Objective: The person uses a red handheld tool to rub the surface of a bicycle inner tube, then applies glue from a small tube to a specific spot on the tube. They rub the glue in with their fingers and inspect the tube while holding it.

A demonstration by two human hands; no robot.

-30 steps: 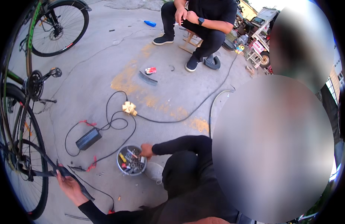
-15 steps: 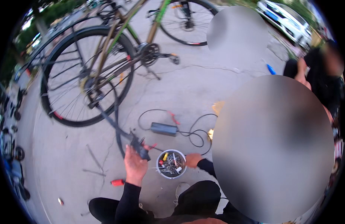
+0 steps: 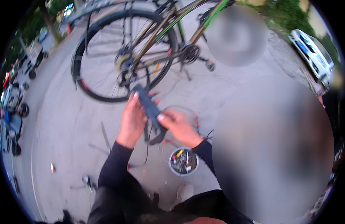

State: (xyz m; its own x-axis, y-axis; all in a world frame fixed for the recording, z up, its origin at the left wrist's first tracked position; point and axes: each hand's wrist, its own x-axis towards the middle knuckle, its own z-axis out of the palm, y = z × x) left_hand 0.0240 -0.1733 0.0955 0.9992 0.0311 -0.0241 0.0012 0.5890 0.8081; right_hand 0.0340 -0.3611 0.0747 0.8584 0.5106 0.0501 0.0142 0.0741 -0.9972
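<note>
Both hands hold a black bicycle inner tube (image 3: 151,109), stretched flat and slanting between them, just in front of the bicycle's rear wheel (image 3: 80,74). My left hand (image 3: 130,121) supports its upper part, palm up, fingers curled around it. My right hand (image 3: 180,127) pinches its lower end with the thumb on top. A loose section of tube hangs below the fingers. The bicycle frame (image 3: 154,37) stands beyond, green and brown. Under my right forearm sits a round white tub (image 3: 182,175) filled with small metal parts and a yellow piece. Motion smears the hands slightly.
Thin metal bars (image 3: 105,135) lie on the pavement to the left, with a small lamp-like object (image 3: 86,180) nearer me. A red-clipped cable (image 3: 196,121) shows behind my right hand. Scooters (image 3: 13,108) line the left, a white car (image 3: 312,56) the far right. Blurred discs hide much of the right.
My right hand has left the white tub and taken hold of the inner tube. My left hand has raised the tube toward the wheel. The view has shifted left.
</note>
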